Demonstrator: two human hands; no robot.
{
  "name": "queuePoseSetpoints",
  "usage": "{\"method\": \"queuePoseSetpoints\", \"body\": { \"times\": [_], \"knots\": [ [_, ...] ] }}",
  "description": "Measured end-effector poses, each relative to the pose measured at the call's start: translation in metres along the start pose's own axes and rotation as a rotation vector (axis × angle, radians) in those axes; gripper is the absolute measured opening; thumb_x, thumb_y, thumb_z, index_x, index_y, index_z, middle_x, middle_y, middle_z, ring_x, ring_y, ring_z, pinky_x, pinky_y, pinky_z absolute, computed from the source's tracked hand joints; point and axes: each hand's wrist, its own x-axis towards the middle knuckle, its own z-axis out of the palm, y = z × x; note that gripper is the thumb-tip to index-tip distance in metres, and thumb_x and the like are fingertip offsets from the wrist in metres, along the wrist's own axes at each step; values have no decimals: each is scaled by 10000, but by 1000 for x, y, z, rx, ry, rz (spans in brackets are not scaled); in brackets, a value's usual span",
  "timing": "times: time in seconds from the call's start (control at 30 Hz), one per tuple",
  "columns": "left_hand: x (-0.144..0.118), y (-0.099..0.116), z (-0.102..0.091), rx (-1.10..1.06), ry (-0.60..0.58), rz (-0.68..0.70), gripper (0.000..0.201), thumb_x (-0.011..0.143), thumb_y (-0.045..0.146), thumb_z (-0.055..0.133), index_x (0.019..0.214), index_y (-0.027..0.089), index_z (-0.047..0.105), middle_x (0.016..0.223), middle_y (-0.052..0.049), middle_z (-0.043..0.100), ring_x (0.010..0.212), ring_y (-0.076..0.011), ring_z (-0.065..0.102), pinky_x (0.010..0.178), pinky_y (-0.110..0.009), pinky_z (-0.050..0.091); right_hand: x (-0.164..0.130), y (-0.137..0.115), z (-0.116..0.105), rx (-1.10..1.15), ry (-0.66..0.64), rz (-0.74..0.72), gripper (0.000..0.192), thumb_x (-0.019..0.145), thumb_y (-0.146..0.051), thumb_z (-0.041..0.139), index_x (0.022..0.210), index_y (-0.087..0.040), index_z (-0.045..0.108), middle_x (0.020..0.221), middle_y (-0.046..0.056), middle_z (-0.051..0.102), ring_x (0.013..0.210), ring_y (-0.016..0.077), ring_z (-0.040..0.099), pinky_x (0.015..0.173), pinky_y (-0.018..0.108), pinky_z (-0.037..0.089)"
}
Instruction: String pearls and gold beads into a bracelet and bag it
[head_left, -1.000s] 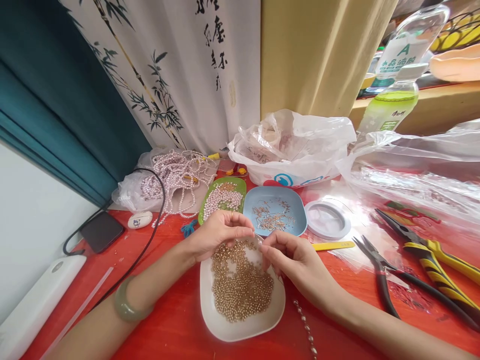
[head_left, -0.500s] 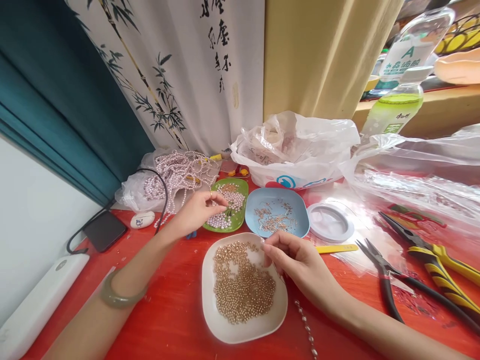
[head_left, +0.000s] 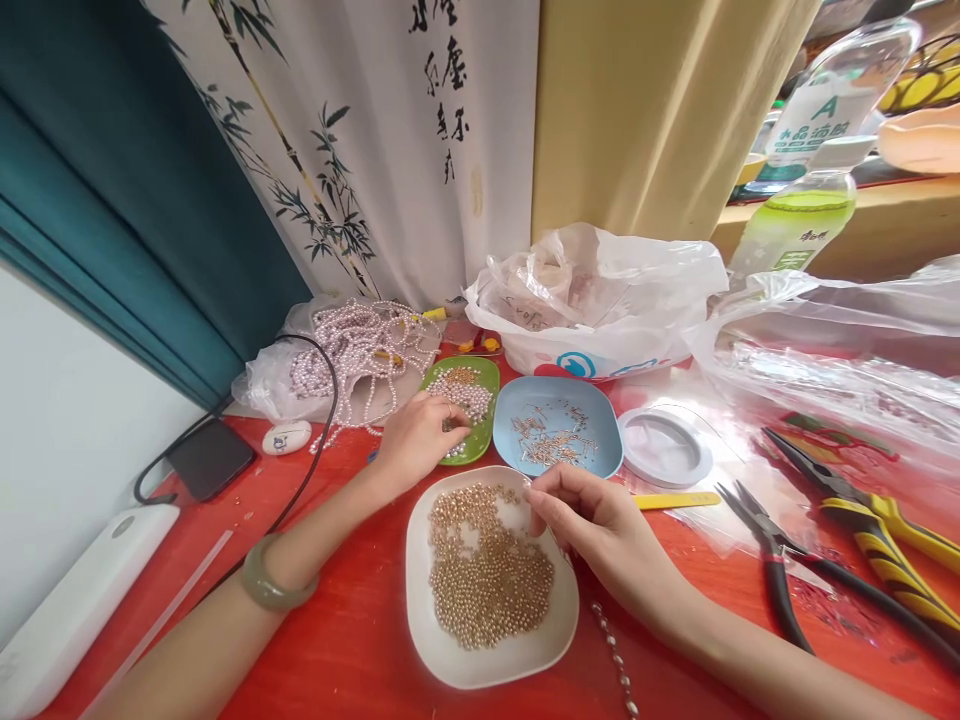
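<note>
My left hand (head_left: 416, 440) reaches into the green dish (head_left: 484, 368) of pale pearl beads, fingertips pinched down among the beads. My right hand (head_left: 592, 530) rests at the far right rim of the white dish (head_left: 450, 660) of gold beads, thumb and forefinger pinched together on what looks like a thin pin; the pin is too small to make out. A beaded strand (head_left: 613, 655) trails from under my right wrist toward the table's front edge. The blue dish (head_left: 600, 400) of small metal pins sits just beyond my right hand.
Pliers and cutters (head_left: 780, 560) lie at the right beside yellow-handled pliers (head_left: 885, 540). A round white lid (head_left: 664, 447), a yellow stick (head_left: 675, 499), plastic bags (head_left: 600, 300), pearl strands (head_left: 352, 350), a phone (head_left: 210, 458) with cable and a white box (head_left: 75, 600) surround the dishes.
My left hand left the white dish, went up to the green dish and lowered onto the pearl beads. My right hand stayed pinched at the white dish's rim.
</note>
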Motion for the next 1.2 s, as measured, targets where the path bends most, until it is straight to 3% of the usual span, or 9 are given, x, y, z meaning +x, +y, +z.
{"method": "queuePoseSetpoints", "body": {
  "times": [0.1,0.23,0.47,0.57,1.2],
  "knots": [
    [-1,6,-3,-283,-21,-51,123,725,278,595,747,189,676,759,-40,652,749,-183,536,692,-302,392,-1,0,-1,8,-6,12,189,803,-291,498,660,-172,527,588,-10,574,511,85,476,472,202,347],
    [-6,22,-5,-756,-181,-165,164,694,302,637,750,149,655,667,-20,627,547,-99,473,498,-217,354,-1,-1,-1,66,-29,52,173,782,-256,497,629,-177,510,541,-23,573,453,74,442,437,198,315],
    [-12,34,-4,-1049,-257,-317,145,624,242,703,715,142,651,630,0,612,495,-60,435,445,-188,307,1,-4,-2,113,-26,56,138,740,-216,484,610,-173,498,516,-26,564,434,65,418,432,197,308],
    [-15,37,-3,-1115,-307,-355,144,609,232,715,708,144,657,622,3,605,487,-55,438,455,-191,316,0,-4,-2,124,-32,57,119,722,-189,480,606,-171,502,515,-24,564,435,64,421,433,197,313],
    [-17,42,-2,-1099,-319,-337,92,601,209,708,669,156,678,594,15,598,473,-48,402,452,-195,289,1,1,-3,144,-38,47,117,695,-114,455,606,-167,511,517,-38,561,441,59,425,436,187,306]
  ]
}}
